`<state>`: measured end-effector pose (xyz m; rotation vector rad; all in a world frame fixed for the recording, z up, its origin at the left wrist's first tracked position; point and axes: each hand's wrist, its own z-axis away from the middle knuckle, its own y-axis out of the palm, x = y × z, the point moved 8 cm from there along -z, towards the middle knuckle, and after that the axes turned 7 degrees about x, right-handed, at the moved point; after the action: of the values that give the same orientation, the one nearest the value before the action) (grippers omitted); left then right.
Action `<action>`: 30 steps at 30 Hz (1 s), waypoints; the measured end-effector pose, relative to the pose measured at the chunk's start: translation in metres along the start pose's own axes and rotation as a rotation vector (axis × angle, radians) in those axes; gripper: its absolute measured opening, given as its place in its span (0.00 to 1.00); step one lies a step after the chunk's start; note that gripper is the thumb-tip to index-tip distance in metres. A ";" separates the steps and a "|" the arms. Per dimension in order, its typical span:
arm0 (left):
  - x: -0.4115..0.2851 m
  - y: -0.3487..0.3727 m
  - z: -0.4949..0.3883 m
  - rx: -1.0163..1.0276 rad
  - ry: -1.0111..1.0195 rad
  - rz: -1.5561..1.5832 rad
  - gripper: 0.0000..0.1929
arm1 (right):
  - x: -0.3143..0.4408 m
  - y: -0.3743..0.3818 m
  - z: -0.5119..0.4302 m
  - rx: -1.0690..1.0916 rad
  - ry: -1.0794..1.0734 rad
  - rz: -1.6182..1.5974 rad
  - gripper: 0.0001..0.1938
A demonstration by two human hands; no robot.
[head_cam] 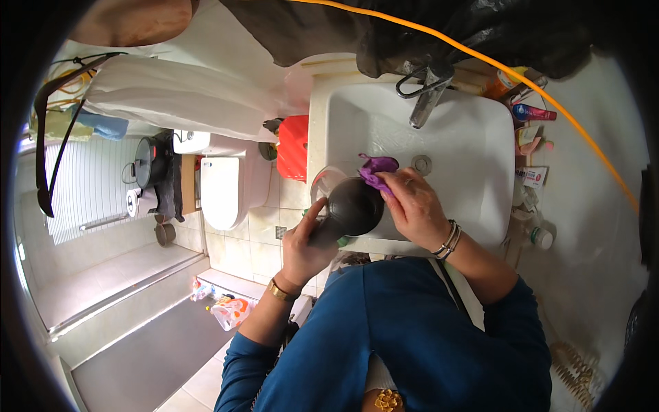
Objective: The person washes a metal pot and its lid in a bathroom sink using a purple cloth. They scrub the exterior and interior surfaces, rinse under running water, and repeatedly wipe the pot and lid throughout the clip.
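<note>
My left hand point(310, 250) grips a black, rounded object point(355, 206), perhaps a small vessel, by its narrower blurred end. The object is tilted over the sink's front left corner. In my right hand point(414, 203) is a bunched purple cloth point(378, 170), pinched between thumb and fingers. The cloth meets or nearly meets the object's upper right edge. Beneath both hands is a white washbasin point(463, 165), its metal drain point(421, 165) just beyond my right fingers. A clear container point(327, 180) stands behind the black object, partly hidden by it.
A metal faucet point(427, 103) juts over the basin, and an orange cable point(443, 36) crosses above. Toiletries, including a tube point(533, 112) and a white-capped bottle point(543, 238), line the right ledge. Left are a red plastic item point(293, 149), a toilet point(224, 190) and a black pot point(150, 162).
</note>
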<state>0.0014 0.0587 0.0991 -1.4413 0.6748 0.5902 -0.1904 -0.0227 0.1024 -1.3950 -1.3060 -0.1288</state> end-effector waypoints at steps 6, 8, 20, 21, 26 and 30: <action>-0.002 -0.019 -0.004 0.003 0.139 -0.131 0.39 | 0.004 0.016 -0.008 -0.008 0.089 -0.029 0.18; 0.001 -0.021 -0.005 -0.012 0.147 -0.141 0.39 | 0.004 0.016 -0.014 -0.026 0.104 -0.030 0.17; 0.032 -0.042 0.011 -0.099 0.072 -0.032 0.39 | -0.046 0.005 -0.025 -0.133 0.404 -0.714 0.08; 0.037 -0.043 0.013 -0.094 0.045 -0.011 0.39 | -0.049 0.002 -0.027 -0.143 0.407 -0.707 0.08; 0.051 -0.046 0.021 -0.137 0.018 0.041 0.39 | -0.031 0.002 -0.047 -0.066 0.353 -0.409 0.10; 0.058 -0.050 0.025 -0.167 0.015 0.050 0.38 | 0.008 0.012 -0.068 0.050 0.128 -0.167 0.12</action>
<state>0.0790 0.0789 0.0911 -1.5891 0.6883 0.6886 -0.1399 -0.0649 0.1231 -1.2147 -1.3083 -0.2918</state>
